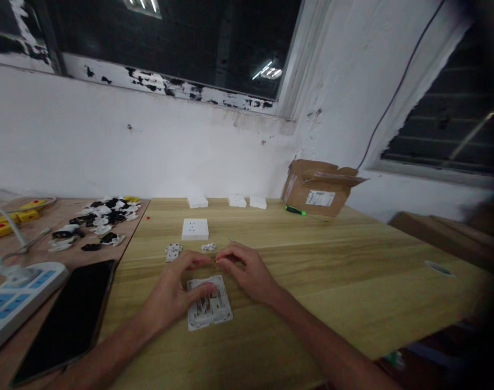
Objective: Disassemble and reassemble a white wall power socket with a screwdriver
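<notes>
A white square socket back part (220, 311) with metal pieces inside lies on the wooden table. My left hand (171, 295) rests at its left side, thumb over the part, fingers apart and reaching beyond its far edge. Just past that edge, my right hand (249, 271) pinches a tiny yellowish piece (215, 261) between thumb and fingertips, close to my left fingertips. Beyond the hands lie a small white piece (208, 247) and a white piece with dark slots (173, 252). Behind them sits a white socket panel (195, 229).
At the left are a black phone (68, 319), a power strip (25, 295) and a pile of black and white parts (104, 214). White boxes (197, 201) line the back edge. A cardboard box (320, 189) and a green screwdriver (294, 210) sit back right.
</notes>
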Demonstrator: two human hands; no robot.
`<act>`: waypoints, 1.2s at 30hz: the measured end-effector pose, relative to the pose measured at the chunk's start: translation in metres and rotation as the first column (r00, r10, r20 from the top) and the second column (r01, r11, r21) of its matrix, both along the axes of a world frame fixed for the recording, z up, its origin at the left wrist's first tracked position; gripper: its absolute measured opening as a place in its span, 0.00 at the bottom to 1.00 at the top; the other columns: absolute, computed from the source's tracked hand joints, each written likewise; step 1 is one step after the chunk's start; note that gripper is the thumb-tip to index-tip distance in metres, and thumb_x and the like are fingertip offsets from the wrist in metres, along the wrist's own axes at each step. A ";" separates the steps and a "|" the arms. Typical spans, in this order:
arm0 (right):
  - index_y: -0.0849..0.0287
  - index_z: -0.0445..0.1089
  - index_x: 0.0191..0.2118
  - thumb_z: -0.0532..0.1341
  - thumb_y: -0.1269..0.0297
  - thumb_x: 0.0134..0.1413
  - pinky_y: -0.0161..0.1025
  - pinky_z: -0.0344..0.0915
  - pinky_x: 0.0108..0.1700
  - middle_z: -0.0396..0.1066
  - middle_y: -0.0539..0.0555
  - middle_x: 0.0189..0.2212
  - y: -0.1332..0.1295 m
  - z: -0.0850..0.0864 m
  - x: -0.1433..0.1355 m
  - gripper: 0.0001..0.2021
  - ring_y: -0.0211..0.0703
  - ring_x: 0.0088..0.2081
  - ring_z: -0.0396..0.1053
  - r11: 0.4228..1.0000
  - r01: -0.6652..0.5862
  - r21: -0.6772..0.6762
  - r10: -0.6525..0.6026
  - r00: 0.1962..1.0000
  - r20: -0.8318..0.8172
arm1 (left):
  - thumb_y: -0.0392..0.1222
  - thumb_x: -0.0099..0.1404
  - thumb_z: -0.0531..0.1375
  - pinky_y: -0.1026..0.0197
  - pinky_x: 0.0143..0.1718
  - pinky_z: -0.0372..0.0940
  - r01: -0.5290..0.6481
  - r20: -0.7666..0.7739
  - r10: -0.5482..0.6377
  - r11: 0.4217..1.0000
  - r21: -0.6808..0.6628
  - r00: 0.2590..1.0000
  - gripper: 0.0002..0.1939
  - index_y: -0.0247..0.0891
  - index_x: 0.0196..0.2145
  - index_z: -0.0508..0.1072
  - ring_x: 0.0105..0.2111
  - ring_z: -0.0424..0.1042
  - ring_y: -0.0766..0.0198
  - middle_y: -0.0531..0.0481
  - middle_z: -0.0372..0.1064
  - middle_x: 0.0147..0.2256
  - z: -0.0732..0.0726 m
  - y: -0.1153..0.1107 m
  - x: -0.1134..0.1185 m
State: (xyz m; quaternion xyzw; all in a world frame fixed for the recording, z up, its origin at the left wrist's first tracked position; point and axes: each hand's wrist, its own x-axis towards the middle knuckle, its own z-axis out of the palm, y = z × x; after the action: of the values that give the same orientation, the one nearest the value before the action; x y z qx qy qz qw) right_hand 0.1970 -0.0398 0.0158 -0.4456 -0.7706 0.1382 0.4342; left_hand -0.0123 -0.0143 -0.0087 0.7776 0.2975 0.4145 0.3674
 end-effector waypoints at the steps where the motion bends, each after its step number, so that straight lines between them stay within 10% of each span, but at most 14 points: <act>1: 0.58 0.73 0.36 0.60 0.68 0.61 0.37 0.65 0.38 0.74 0.51 0.31 -0.001 -0.001 0.006 0.05 0.39 0.34 0.70 0.999 -0.032 0.028 0.030 0.998 0.054 | 0.44 0.57 0.68 0.52 0.50 0.63 0.031 -0.073 -0.026 0.997 0.066 0.997 0.21 0.43 0.48 0.71 0.49 0.68 0.52 0.46 0.70 0.47 0.001 -0.001 -0.003; 9: 0.58 0.73 0.39 0.57 0.67 0.64 0.39 0.66 0.44 0.74 0.52 0.34 -0.003 -0.014 0.020 0.06 0.40 0.38 0.71 0.971 -0.240 0.000 0.232 0.942 0.241 | 0.50 0.52 0.70 0.46 0.52 0.61 0.209 -0.429 -0.120 0.964 0.167 0.895 0.34 0.41 0.53 0.63 0.50 0.65 0.45 0.41 0.65 0.50 0.000 -0.008 -0.003; 36: 0.61 0.74 0.39 0.56 0.70 0.65 0.38 0.64 0.44 0.72 0.55 0.36 -0.005 -0.011 0.014 0.09 0.41 0.39 0.68 0.964 -0.237 -0.118 0.265 0.852 0.452 | 0.45 0.54 0.67 0.48 0.52 0.63 0.228 -0.469 -0.132 0.962 0.153 0.874 0.32 0.42 0.53 0.59 0.50 0.65 0.50 0.45 0.63 0.50 -0.003 -0.007 -0.001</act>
State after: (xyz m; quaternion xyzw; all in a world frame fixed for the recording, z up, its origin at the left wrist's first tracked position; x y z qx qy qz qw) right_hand 0.2111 -0.0451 0.0045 -0.3735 -0.8990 0.1056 0.2026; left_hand -0.0132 -0.0215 -0.0116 0.9106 0.2570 0.2135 0.2432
